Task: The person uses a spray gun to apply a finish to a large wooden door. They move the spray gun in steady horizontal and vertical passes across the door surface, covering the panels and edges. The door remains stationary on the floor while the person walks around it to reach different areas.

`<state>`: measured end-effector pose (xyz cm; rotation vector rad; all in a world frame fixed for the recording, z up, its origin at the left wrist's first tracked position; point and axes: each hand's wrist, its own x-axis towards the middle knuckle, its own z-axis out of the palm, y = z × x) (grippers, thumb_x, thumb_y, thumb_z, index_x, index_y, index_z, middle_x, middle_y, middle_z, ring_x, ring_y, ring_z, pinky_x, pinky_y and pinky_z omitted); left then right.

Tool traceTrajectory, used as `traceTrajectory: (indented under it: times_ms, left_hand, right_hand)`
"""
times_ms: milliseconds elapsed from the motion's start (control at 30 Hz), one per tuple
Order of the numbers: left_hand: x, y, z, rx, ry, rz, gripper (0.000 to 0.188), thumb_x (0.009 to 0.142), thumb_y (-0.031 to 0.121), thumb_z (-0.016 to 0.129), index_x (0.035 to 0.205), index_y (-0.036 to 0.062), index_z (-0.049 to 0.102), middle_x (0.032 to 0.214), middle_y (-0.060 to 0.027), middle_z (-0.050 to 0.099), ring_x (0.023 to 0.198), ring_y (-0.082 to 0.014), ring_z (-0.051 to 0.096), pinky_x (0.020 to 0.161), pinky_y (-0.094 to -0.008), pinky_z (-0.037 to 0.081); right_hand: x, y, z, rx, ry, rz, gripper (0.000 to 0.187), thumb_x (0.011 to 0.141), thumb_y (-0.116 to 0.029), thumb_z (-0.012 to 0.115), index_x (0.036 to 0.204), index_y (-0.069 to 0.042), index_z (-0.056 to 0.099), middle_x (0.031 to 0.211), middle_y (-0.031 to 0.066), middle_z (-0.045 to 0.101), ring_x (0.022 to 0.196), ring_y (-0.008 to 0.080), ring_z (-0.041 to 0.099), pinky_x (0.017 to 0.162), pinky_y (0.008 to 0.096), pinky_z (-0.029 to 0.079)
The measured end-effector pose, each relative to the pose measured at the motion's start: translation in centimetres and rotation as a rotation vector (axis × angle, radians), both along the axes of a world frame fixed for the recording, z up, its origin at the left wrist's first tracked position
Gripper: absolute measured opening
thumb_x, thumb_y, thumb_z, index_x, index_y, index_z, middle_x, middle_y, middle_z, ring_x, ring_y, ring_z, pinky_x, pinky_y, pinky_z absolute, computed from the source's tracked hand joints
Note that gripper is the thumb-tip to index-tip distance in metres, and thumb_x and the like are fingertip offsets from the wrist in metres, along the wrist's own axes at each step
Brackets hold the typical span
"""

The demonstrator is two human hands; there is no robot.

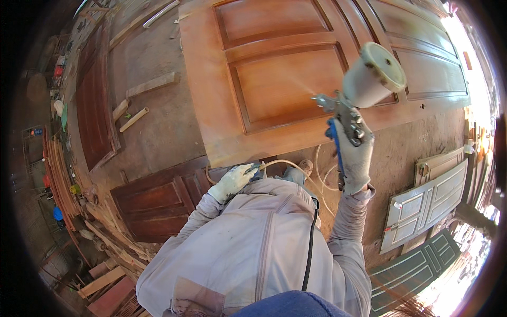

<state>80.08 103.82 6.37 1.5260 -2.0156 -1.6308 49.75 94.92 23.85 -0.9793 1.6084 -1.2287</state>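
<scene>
In a pale glove with a blue palm, my right hand point(355, 153) is closed round the grip of a spray gun point(343, 113). A whitish paint cup point(372, 75) sits on the gun, tilted toward the right. From the nozzle a faint mist goes out over the panelled wooden door point(285, 87), which is orange-brown and lies in front of me. My left hand point(235, 180), gloved too, is near the door's lower left corner, with its fingers curled round a cream air hose point(288, 162). Its fingertips are partly hidden.
Dark red-brown doors lie at the left point(94, 100) and beneath my left arm point(153, 206). Wood offcuts point(153, 84) are on the ground. At the right are a grey door point(425, 206) and a green door point(417, 269). Hose loops point(323, 182) hang near my boot point(306, 166).
</scene>
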Motion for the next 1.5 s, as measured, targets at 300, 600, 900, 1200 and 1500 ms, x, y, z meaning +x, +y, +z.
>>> traceTrajectory:
  times_ms: [300, 600, 900, 1200, 1500]
  left_hand:
    - [1.2, -0.2, -1.1, -0.089, 0.024, 0.039, 0.036, 0.1, 0.024, 0.05, 0.121, -0.0023, 0.061, 0.112, -0.0207, 0.067, 0.102, -0.0319, 0.064, 0.09, -0.0364, 0.047]
    - [0.2, -1.0, -2.6, 0.157, -0.001, 0.032, 0.041, 0.098, 0.034, 0.052, 0.125, 0.0034, 0.061, 0.123, -0.0193, 0.063, 0.113, -0.0366, 0.06, 0.096, -0.0425, 0.047]
    - [0.0, -1.5, -1.8, 0.143, 0.031, 0.028, 0.042, 0.099, 0.036, 0.051, 0.124, 0.0029, 0.061, 0.122, -0.0197, 0.064, 0.114, -0.0365, 0.059, 0.097, -0.0427, 0.046]
    - [0.2, -2.4, -0.3, 0.215, 0.021, 0.051, 0.047, 0.099, 0.037, 0.049, 0.127, 0.0006, 0.059, 0.127, -0.0206, 0.061, 0.12, -0.0355, 0.056, 0.099, -0.0422, 0.045]
    - [0.7, -1.3, -1.2, -0.186, 0.098, 0.034, 0.035, 0.099, 0.028, 0.051, 0.117, 0.0002, 0.064, 0.107, -0.0174, 0.069, 0.098, -0.0323, 0.065, 0.086, -0.0373, 0.048]
  right_hand:
    - [3.4, -5.0, -0.8, 0.043, -0.091, 0.104, 0.015, 0.092, -0.011, 0.066, 0.105, -0.004, 0.067, 0.085, 0.0017, 0.072, 0.069, 0.0057, 0.064, 0.052, 0.0176, 0.042]
    - [-4.9, -4.8, -0.1, -0.038, 0.215, -0.144, 0.016, 0.092, -0.014, 0.066, 0.105, -0.005, 0.069, 0.08, 0.0009, 0.071, 0.064, 0.0039, 0.062, 0.051, 0.017, 0.04]
    - [-5.1, -5.5, 0.0, -0.203, 0.344, -0.311, 0.018, 0.095, -0.012, 0.062, 0.109, -0.005, 0.069, 0.08, 0.0007, 0.07, 0.061, 0.0037, 0.056, 0.053, 0.0176, 0.04]
    - [1.3, -5.3, 0.6, 0.095, -0.2, 0.166, 0.02, 0.093, -0.006, 0.062, 0.112, -0.001, 0.065, 0.089, 0.0043, 0.071, 0.071, 0.0085, 0.064, 0.057, 0.0195, 0.047]
    - [-2.7, -10.0, -0.2, -0.079, -0.011, -0.04, 0.019, 0.092, -0.007, 0.067, 0.108, 0.001, 0.066, 0.084, 0.0065, 0.069, 0.065, 0.0103, 0.064, 0.056, 0.0201, 0.049]
